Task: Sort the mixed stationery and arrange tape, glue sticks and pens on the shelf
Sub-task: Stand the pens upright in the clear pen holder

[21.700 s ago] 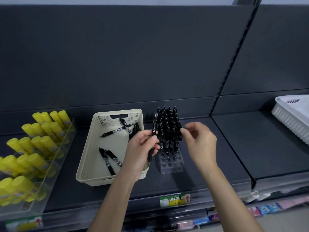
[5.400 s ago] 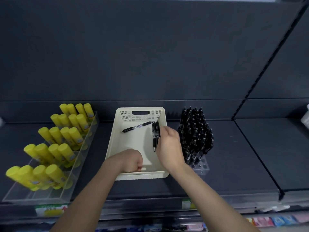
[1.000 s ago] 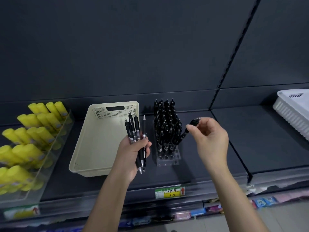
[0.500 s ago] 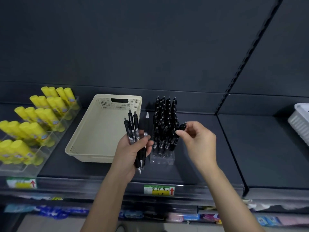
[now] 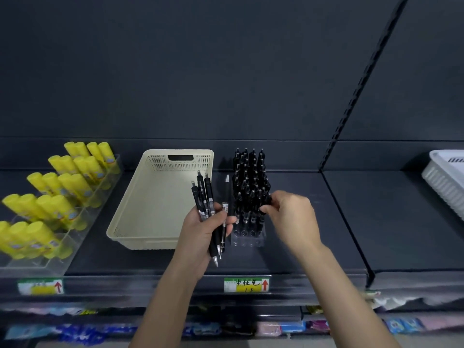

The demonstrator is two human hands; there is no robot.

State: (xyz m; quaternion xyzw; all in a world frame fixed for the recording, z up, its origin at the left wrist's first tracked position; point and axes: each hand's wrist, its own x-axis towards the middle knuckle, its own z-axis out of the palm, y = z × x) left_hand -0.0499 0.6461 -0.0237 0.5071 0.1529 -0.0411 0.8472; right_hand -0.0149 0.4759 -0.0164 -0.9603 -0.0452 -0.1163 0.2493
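Observation:
My left hand (image 5: 200,234) grips a bunch of several black pens (image 5: 207,197), tips pointing down, in front of the shelf. Just right of them stands a clear pen holder (image 5: 247,237) packed with upright black pens (image 5: 251,182). My right hand (image 5: 291,214) pinches the top of one black pen (image 5: 268,199) at the holder's right front side. The cream basket (image 5: 155,204) to the left holds nothing that I can see. Yellow glue sticks (image 5: 62,182) stand in a clear stepped tray at the far left.
A white basket (image 5: 444,179) sits at the right edge on the neighbouring shelf section. Price labels (image 5: 247,284) hang on the shelf's front rail. Coloured packets show on a lower shelf.
My right hand has brought its single pen down to the holder's right front side. My left hand keeps the same bunch of pens. The view shifted a little.

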